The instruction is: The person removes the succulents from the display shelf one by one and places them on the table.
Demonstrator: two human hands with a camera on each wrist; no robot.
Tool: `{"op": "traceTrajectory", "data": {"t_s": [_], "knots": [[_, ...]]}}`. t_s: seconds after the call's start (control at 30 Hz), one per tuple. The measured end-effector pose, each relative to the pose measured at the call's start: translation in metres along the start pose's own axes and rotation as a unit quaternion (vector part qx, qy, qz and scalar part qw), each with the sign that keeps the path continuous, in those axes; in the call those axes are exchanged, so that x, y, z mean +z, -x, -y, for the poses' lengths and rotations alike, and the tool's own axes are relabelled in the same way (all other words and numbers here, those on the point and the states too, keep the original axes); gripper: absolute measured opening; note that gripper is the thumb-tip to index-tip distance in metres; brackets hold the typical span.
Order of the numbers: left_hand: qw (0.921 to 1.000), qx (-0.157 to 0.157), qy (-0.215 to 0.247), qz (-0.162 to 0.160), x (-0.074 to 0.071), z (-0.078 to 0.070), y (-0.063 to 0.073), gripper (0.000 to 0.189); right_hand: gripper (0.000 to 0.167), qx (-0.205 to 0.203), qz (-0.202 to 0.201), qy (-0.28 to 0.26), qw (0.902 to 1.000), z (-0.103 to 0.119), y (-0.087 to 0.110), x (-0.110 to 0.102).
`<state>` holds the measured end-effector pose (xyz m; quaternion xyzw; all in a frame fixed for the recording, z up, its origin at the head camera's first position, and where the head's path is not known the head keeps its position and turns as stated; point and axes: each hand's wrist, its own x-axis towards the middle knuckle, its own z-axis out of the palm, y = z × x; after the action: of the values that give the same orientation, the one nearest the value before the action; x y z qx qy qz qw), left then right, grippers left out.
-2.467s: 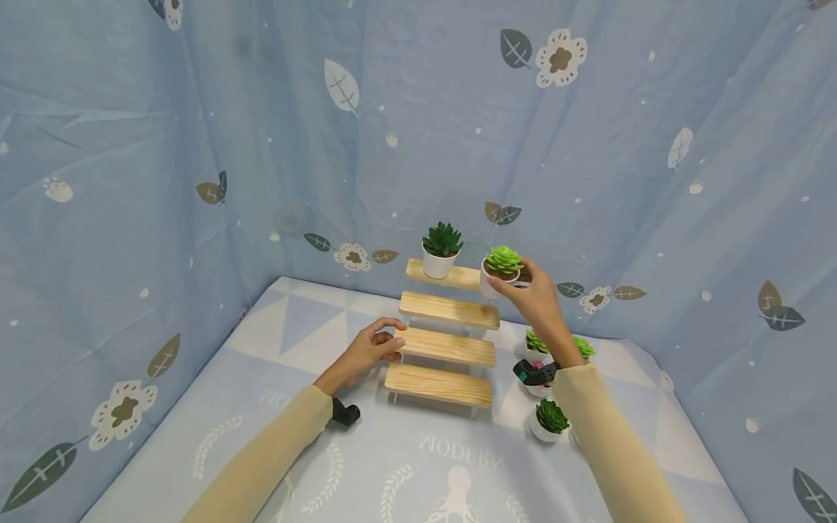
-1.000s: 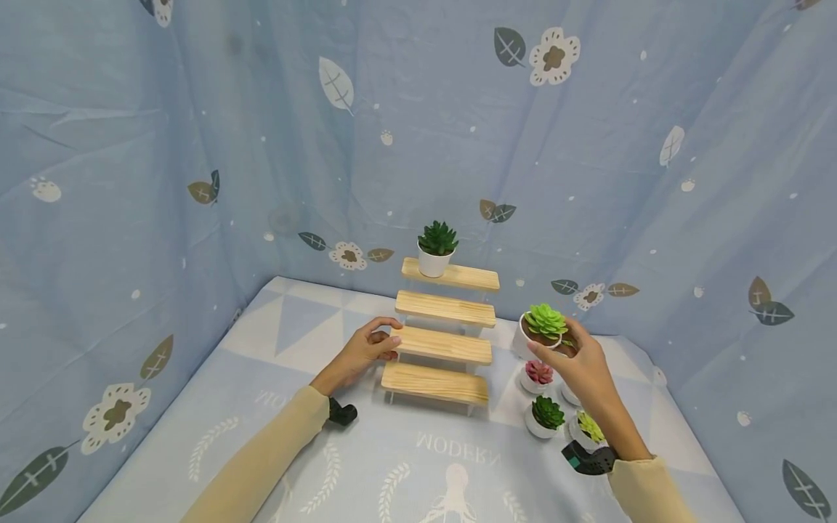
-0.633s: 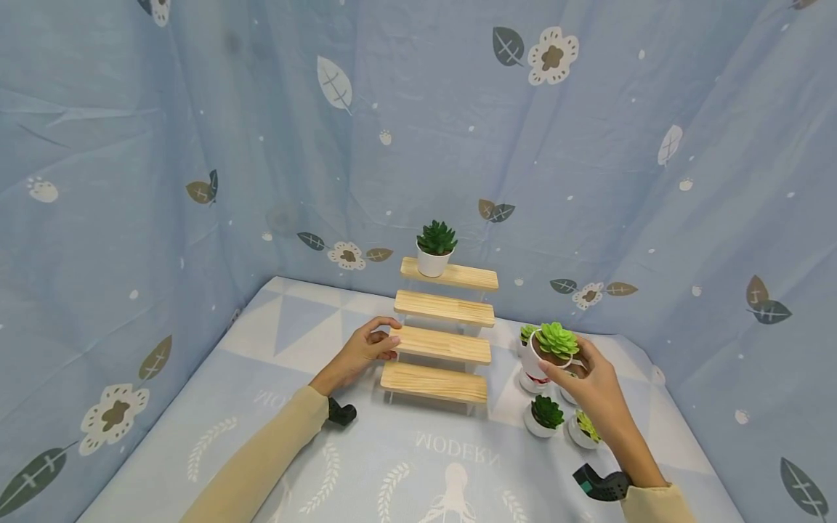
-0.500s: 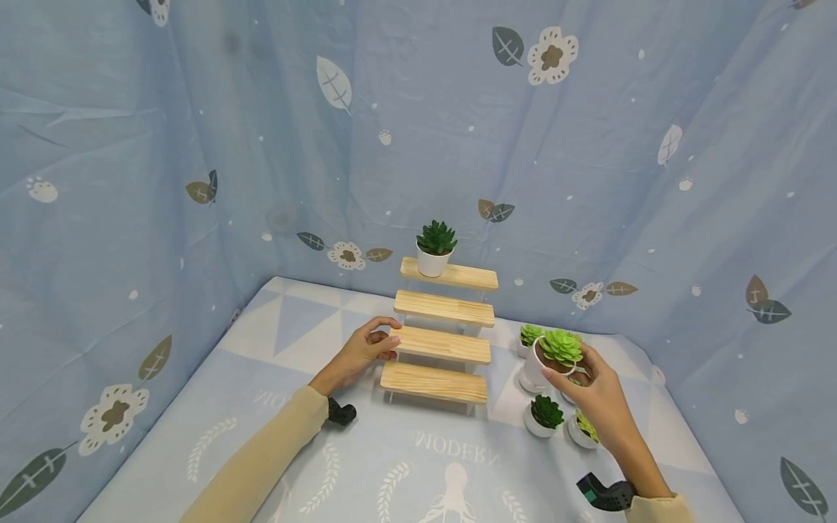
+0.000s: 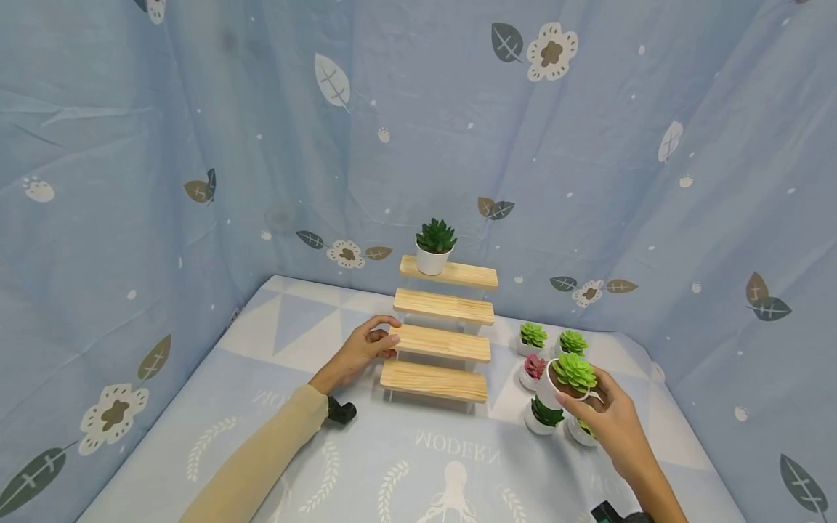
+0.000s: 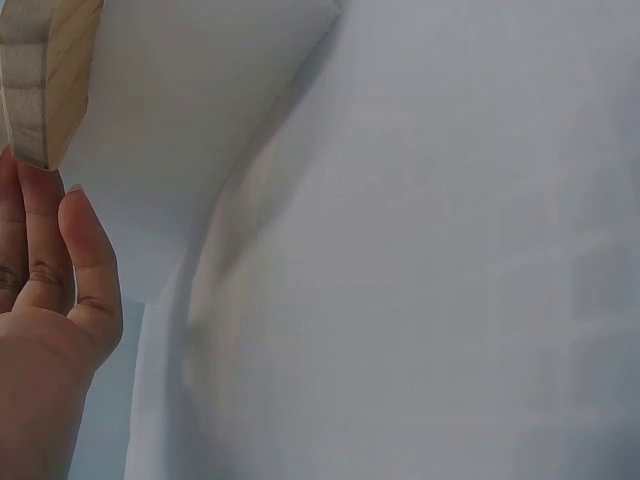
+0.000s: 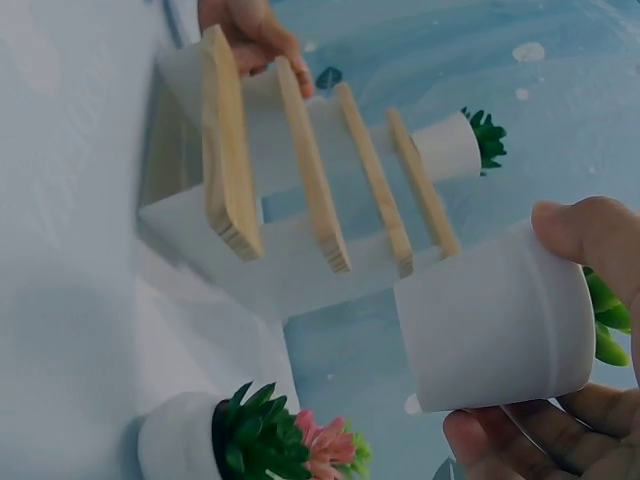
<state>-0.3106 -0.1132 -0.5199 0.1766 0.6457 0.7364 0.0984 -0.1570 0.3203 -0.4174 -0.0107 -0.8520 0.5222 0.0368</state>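
A potted succulent [image 5: 574,374] with light green leaves and a white pot is in my right hand [image 5: 615,418]. Thumb and fingers grip the pot's sides; it is held tilted above other pots. In the right wrist view the white pot [image 7: 500,320] fills the area before the fingers. My left hand [image 5: 362,352] pinches the left end of a board on the four-tier wooden stand [image 5: 434,381], second from the bottom. The left wrist view shows fingertips at that board's end [image 6: 50,80]. On the top tier's left side stands a dark green potted succulent [image 5: 434,247].
Right of the stand, several small pots sit on the patterned cloth: light green succulents [image 5: 532,334] at the back, a pink one [image 5: 533,367], and a dark green one [image 5: 543,416] nearer. A blue patterned curtain [image 5: 418,131] rises behind the table.
My right hand has carried the light green succulent from beside the top tier rightward and down, over the small pots. The left hand stays at the stand.
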Motion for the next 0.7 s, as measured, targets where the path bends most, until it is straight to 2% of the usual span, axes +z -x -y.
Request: {"op": "traceTrajectory", "data": {"t_s": [0.5, 0.7], "knots": [[1.0, 0.0, 0.004, 0.0, -0.001, 0.001, -0.002, 0.04, 0.094, 0.089, -0.002, 0.006, 0.9961, -0.025, 0.02, -0.002], [1.0, -0.005, 0.004, -0.001, 0.0, 0.0, -0.001, 0.04, 0.097, 0.115, 0.002, -0.017, 0.9932, -0.035, 0.029, 0.001]]}}
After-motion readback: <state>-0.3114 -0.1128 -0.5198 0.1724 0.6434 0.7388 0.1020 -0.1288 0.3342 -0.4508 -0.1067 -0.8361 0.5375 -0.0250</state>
